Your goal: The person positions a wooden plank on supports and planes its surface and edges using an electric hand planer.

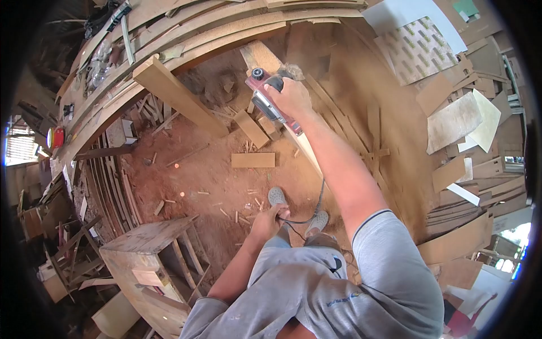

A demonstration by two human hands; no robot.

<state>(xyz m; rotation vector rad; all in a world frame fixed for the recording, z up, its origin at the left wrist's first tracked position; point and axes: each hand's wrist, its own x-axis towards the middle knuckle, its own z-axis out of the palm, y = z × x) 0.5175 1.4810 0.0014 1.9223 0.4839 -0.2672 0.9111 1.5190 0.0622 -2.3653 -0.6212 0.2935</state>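
Observation:
My right hand (291,99) is closed around the dark handle of a red belt sander (261,85) with a black knob and a silvery side. The sander rests on a long, pale wooden board (262,55), which slants away from me; my forearm and the tool cover part of it. Near my waist, the fingers of my left hand (270,221) are closed on a black power cord (319,203). The cord hangs in a loop beside my feet. Brown dust hazes the area right of the sander.
A thick beam (180,96) leans at the left, by long stacked planks (226,35). Short wood blocks (253,160) and scraps lie on the reddish dirt floor. A worn wooden cabinet (144,240) stands near-left. Sheets and offcuts (454,121) are piled along the right.

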